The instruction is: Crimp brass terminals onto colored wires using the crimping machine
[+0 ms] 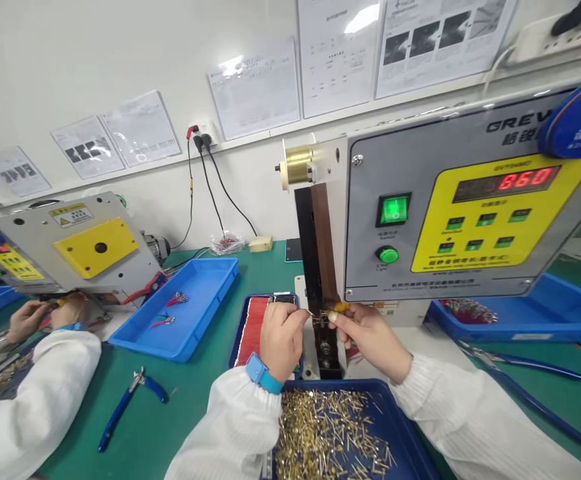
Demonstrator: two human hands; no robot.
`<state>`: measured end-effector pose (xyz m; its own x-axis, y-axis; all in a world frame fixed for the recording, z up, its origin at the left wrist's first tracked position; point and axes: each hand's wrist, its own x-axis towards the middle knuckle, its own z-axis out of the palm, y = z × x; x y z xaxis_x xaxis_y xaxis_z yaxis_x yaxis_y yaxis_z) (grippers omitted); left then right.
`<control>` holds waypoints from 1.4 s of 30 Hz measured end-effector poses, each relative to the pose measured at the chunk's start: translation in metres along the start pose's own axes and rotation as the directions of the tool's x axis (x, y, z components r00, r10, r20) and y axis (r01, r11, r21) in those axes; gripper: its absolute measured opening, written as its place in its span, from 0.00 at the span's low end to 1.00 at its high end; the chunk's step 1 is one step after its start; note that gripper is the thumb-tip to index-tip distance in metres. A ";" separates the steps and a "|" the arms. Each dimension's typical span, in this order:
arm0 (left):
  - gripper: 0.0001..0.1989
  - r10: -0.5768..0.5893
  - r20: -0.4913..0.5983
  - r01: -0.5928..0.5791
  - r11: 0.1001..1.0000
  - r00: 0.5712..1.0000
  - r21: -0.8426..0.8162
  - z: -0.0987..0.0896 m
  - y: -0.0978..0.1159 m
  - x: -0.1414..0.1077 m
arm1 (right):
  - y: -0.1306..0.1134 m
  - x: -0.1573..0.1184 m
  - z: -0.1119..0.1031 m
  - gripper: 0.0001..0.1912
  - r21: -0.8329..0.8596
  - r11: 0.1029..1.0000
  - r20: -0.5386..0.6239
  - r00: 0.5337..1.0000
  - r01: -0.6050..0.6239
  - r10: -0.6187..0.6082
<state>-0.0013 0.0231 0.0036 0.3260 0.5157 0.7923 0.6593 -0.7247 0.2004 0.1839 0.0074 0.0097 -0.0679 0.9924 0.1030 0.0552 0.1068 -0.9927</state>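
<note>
My left hand (281, 340) pinches a thin wire (310, 315), its tip reaching toward the dark welding electrodes (319, 250) of a bench machine. My right hand (368, 335) holds a small brass pin (334, 315) between finger and thumb at the same spot, nearly touching the wire end. The exact contact point is too small to make out. Below my forearms lies a dark blue tray (350, 393) heaped with loose brass pins (328, 433). Partly hidden behind my left hand is a tray of red-sheathed wires (251, 340).
A control panel (470, 207) reading 860 stands to the right. A blue tray (180, 307) holds small wire bundles, and another (530, 313) sits at the right. Blue-handled pliers (130, 407) and cutters (525, 393) lie on the green mat. A co-worker's hands (45, 319) work at a second machine (75, 243) at the left.
</note>
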 end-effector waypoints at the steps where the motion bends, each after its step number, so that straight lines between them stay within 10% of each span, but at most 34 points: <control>1: 0.08 0.004 -0.002 -0.004 1.000 1.000 -0.003 0.000 0.000 0.000 | 0.000 0.000 0.000 0.20 -0.001 1.000 -0.003 1.000 0.002 -0.002; 24: 0.08 0.039 0.011 -0.040 0.999 0.999 0.008 -0.001 0.000 0.000 | 0.004 0.001 0.002 0.20 -0.025 1.000 -0.035 0.999 -0.001 0.000; 42: 0.05 0.032 0.003 -0.032 0.999 0.999 0.023 0.000 0.001 0.001 | 0.004 -0.007 0.014 0.16 -0.223 0.954 -0.192 0.950 0.201 -0.246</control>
<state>-0.0006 0.0227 0.0043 0.3494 0.4934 0.7965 0.6638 -0.7304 0.1612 0.1707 0.0005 0.0042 0.1131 0.9285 0.3536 0.2615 0.3155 -0.9122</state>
